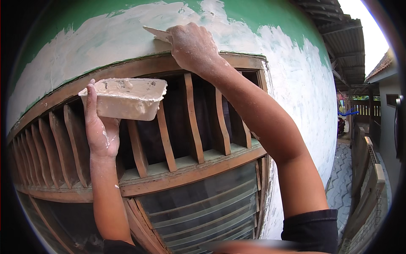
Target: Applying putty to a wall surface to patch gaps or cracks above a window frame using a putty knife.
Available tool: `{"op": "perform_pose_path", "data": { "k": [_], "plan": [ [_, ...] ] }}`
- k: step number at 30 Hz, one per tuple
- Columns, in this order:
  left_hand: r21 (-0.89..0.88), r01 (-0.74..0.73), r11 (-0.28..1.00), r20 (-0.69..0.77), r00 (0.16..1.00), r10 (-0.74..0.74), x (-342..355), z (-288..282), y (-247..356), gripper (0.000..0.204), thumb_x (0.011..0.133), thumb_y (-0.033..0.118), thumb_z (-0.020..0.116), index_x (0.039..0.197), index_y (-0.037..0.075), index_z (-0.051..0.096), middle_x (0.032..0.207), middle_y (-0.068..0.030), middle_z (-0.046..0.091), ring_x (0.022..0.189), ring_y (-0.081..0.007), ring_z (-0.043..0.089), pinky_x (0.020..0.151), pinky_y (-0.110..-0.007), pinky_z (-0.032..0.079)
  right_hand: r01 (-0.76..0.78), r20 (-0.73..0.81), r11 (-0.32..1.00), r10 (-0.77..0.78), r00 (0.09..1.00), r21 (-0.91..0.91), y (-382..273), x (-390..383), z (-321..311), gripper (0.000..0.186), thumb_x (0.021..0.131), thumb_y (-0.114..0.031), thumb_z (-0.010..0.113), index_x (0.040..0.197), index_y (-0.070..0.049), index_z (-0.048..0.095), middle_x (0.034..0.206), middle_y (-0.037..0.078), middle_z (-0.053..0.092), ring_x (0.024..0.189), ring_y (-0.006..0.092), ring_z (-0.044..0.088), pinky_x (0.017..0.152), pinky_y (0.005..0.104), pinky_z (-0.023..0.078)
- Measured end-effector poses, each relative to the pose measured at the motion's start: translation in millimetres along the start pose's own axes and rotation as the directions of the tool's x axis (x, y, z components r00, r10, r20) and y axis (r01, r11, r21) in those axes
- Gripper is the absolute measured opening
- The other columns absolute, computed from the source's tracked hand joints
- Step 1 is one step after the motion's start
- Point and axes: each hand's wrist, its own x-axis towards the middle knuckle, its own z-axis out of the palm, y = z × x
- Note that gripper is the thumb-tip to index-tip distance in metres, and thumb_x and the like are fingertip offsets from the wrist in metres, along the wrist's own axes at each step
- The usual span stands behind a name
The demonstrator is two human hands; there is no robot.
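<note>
My left hand (pixel 101 131) holds up a rectangular plastic tub (pixel 131 106) from below, its thumb against the near left end. Pale filler paste (pixel 122 86) coats the tub's inside and rim. My right hand (pixel 192 44) is closed round a putty knife (pixel 158 34), whose blade points left and lies at the wall just above the window frame. White paste is spread unevenly over the green wall (pixel 249 12) around the blade. Splashes of paste mark my left wrist and palm. The knife's handle is hidden in my fist.
Below the wall coating is a brown wooden window frame (pixel 190 180) with upright slats (pixel 192 118) and glass louvres (pixel 198 203). To the right runs a paved path (pixel 340 169) beside a low concrete wall (pixel 372 186). A corrugated roof (pixel 344 46) overhangs at the upper right.
</note>
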Motion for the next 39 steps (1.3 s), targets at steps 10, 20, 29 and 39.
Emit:
{"op": "perform_pose_path", "data": {
  "k": [10, 20, 29, 39],
  "plan": [
    [0.157, -0.009, 0.987, 0.149, 0.989, -0.014, 25, 22, 39, 0.068, 0.097, 0.056, 0.056, 0.148, 0.015, 0.038, 0.137, -0.0012, 0.047, 0.127, -0.0151, 0.045, 0.105, -0.035, 0.037, -0.375, -0.318, 0.923, 0.384, 0.867, 0.091, 148, 62, 5, 0.023, 0.096, -0.023, 0.055, 0.108, -0.017, 0.074, 0.095, 0.017, 0.071, 0.088, 0.04, 0.068, 0.079, 0.0486, 0.053],
    [0.252, -0.039, 0.967, 0.033, 0.999, 0.031, 5, 9, 59, 0.078, 0.097, 0.058, 0.055, 0.155, 0.013, 0.03, 0.144, -0.0042, 0.043, 0.136, -0.0182, 0.037, 0.114, -0.039, 0.027, 0.145, -0.1, 0.981, -0.133, 0.986, 0.128, -40, 80, 38, 0.02, 0.091, -0.02, 0.061, 0.105, -0.017, 0.075, 0.087, 0.018, 0.071, 0.081, 0.0384, 0.068, 0.074, 0.049, 0.054],
    [0.246, -0.11, 0.963, 0.054, 0.994, 0.1, 21, 5, 62, 0.064, 0.092, 0.053, 0.066, 0.141, 0.019, 0.042, 0.131, -0.0022, 0.048, 0.123, -0.0166, 0.046, 0.1, -0.039, 0.041, -0.042, -0.391, 0.997, 0.012, 0.92, -0.07, 91, 83, 7, 0.018, 0.1, -0.024, 0.052, 0.11, -0.018, 0.065, 0.084, 0.014, 0.07, 0.078, 0.0369, 0.07, 0.066, 0.0496, 0.053],
    [0.327, -0.092, 0.941, 0.124, 0.991, 0.054, 28, -16, 55, 0.078, 0.096, 0.055, 0.058, 0.157, 0.016, 0.027, 0.149, -0.0035, 0.039, 0.138, -0.0189, 0.035, 0.117, -0.04, 0.024, 0.034, -0.334, 0.999, -0.037, 0.942, -0.015, 98, 109, 74, 0.031, 0.097, -0.029, 0.056, 0.123, -0.018, 0.069, 0.1, 0.016, 0.071, 0.089, 0.0389, 0.067, 0.082, 0.0482, 0.052]
  ]
}}
